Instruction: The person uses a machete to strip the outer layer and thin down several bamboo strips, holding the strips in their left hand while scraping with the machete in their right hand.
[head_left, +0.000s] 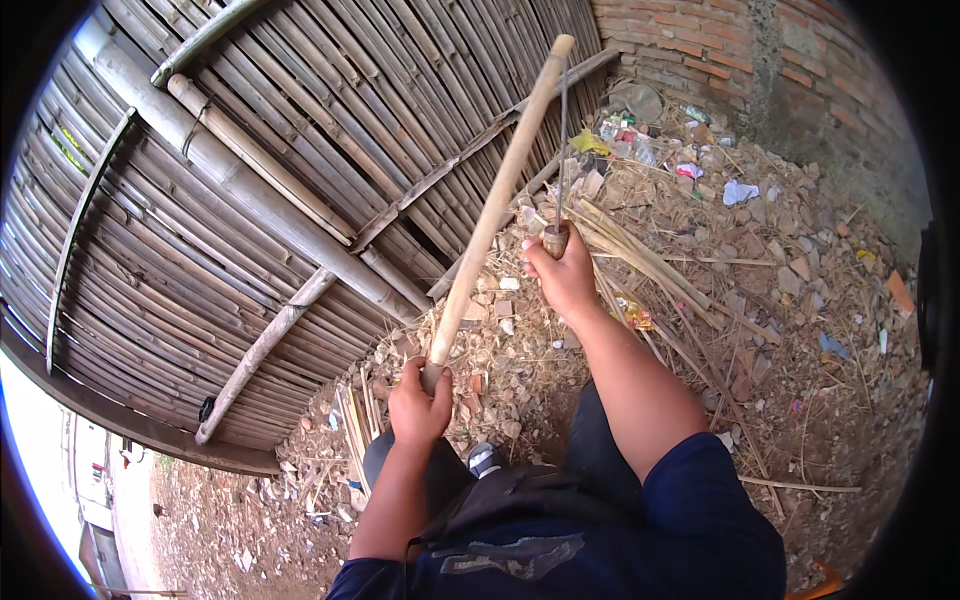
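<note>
My left hand (420, 405) is closed round the lower end of a pale, straight bamboo pole (498, 200). The pole slants up and to the right, its top end raised in front of the fence. In my right hand (568, 278) is a long-bladed knife (556, 240), gripped by its round wooden handle. Its narrow grey blade points upward, seen nearly edge-on, just right of the pole. Near the top, pole and blade appear close together; whether they touch I cannot tell.
A bamboo slat fence (300, 150) with thick poles fills the left. A brick wall (700, 50) stands at the back right. Split bamboo strips (650, 265) lie on the ground by my right arm. Rubble and litter (740, 192) cover the dirt.
</note>
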